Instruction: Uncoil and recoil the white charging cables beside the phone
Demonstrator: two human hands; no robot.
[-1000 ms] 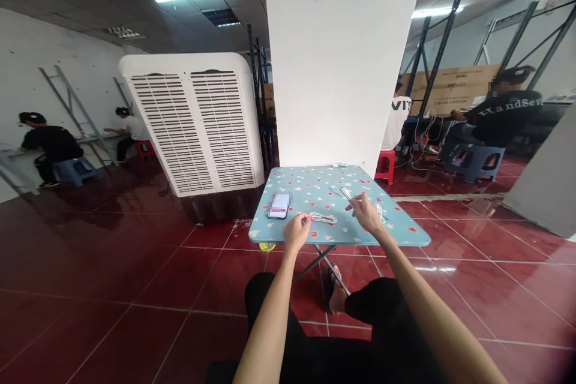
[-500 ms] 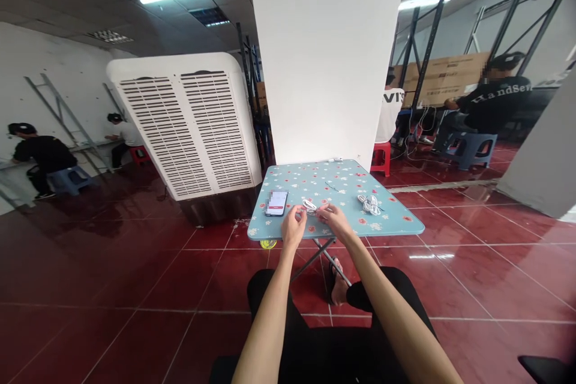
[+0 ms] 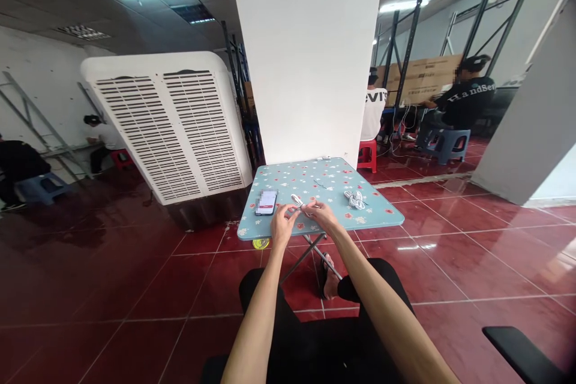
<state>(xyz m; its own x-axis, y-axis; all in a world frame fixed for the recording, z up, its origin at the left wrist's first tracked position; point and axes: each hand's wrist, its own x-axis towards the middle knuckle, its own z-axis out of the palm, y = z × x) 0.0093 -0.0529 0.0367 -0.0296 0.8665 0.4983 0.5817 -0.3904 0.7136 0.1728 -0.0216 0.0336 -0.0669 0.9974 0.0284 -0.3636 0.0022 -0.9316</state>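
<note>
A small bundle of white cable is held between my two hands, just over the near part of the blue flowered table. My left hand pinches it from the left. From the other side, the fingertips of my right hand close on its right end. The fingers partly cover the bundle. Farther right lies a second coiled white cable, untouched. A phone with a lit screen rests left of my left hand. Behind the hands is a thin dark strand.
A white pillar rises directly behind the table. A big white air cooler stands to the left. Several people sit on stools in the background. A black armrest juts in at lower right, and a yellow round object shows below the table edge.
The view has turned a little to the right, so the scene sits farther left. My hands have drawn closer together on the cable bundle, which now points more upward.
</note>
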